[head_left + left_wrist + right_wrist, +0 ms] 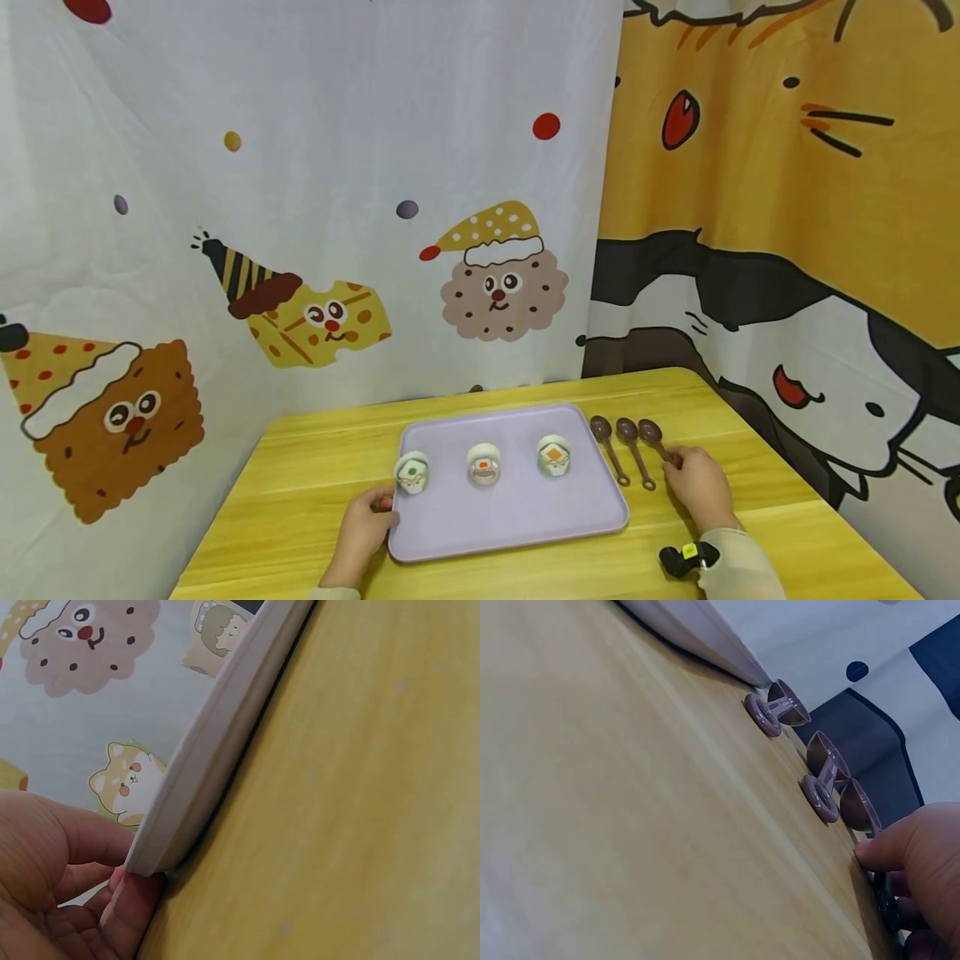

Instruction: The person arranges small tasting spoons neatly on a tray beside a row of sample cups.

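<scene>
A lilac tray [510,521] lies on the table, and my left hand [364,527] grips its left edge. In the left wrist view, thumb and fingers of the left hand [45,877] pinch the tray's rim [202,750]. Three brown measuring spoons lie to the right of the tray: the left spoon [602,428], the middle spoon [627,431] and the right spoon [650,432]. My right hand [701,487] pinches the right spoon's handle; its bowl [859,806] shows beyond the thumb in the right wrist view, while the handle end is partly hidden by the fingers.
Three small white patterned cups stand on the tray: a left cup [412,473], a middle cup [483,464] and a right cup [554,456]. The yellow wood-grain table [330,433] meets printed cartoon curtains [337,167] at the back and right.
</scene>
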The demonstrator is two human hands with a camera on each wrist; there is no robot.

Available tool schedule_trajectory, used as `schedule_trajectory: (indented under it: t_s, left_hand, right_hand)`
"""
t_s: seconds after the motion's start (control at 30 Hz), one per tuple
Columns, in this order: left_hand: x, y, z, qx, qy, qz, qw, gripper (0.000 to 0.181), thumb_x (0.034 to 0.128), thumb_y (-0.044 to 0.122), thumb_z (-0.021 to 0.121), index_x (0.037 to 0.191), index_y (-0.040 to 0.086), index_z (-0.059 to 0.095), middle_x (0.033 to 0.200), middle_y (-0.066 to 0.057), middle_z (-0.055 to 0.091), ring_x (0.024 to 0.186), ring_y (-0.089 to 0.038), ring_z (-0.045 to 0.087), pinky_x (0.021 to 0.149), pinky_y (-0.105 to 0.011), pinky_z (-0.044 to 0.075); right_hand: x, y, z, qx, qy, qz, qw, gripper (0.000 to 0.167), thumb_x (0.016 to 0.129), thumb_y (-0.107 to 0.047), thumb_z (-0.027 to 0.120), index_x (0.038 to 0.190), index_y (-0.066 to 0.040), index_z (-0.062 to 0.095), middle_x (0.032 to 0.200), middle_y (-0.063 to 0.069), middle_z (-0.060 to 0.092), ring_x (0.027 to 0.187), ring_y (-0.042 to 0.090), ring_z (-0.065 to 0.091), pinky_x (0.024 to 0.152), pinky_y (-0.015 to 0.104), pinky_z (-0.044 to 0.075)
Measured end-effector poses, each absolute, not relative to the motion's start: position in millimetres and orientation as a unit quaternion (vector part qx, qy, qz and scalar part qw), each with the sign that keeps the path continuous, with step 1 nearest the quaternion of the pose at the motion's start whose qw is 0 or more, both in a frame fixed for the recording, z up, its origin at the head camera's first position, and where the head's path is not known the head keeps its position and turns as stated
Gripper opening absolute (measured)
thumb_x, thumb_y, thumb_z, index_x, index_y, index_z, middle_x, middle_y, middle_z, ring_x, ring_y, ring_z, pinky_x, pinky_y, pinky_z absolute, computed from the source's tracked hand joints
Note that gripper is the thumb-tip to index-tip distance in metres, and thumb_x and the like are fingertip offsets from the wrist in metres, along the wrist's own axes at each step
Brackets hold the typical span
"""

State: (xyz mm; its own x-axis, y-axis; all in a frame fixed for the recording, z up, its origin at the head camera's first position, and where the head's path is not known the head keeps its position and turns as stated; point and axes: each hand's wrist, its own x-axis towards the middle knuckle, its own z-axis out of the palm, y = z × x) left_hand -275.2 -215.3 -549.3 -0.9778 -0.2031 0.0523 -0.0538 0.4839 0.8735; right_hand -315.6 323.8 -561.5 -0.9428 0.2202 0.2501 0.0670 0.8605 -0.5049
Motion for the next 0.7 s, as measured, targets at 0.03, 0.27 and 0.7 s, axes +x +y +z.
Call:
schedule_trajectory:
  t_s: [0.03,0.27,0.7]
  left_hand:
    - [-275.1,-215.2,-549.4,0.078,-0.856,-0.505,0.074,0.042,0.0735,-0.007,0.070,0.115,-0.012,0.067,0.090,-0.011,0.066,0.087,-0.024,0.060,0.073,-0.033,0.051]
    - [-273.8,-214.3,-550.5,0.091,-0.845,-0.522,0.073,0.042,0.0742,-0.010,0.069,0.116,-0.012,0.066,0.093,-0.012,0.066,0.089,-0.025,0.060,0.074,-0.034,0.052]
    - [-274.6,-213.9,-552.5,0.084,-0.856,-0.504,0.077,0.045,0.0736,-0.005,0.068,0.118,-0.010,0.066,0.093,-0.009,0.066,0.089,-0.023,0.060,0.075,-0.033,0.050]
  right_hand:
    - [-315.9,323.4,-561.3,-0.077,-0.954,0.250,0.149,0.029,0.090,-0.011,0.068,0.111,0.008,0.070,0.094,0.019,0.066,0.082,0.033,0.061,0.077,0.054,0.049]
    - [-315.4,320.7,-557.9,-0.083,-0.956,0.247,0.138,0.030,0.091,-0.012,0.068,0.114,0.008,0.069,0.096,0.020,0.067,0.086,0.034,0.063,0.077,0.055,0.049]
    - [-314.5,324.0,-554.5,-0.088,-0.953,0.259,0.130,0.033,0.091,-0.015,0.068,0.115,0.008,0.069,0.093,0.017,0.063,0.081,0.030,0.060,0.073,0.051,0.048]
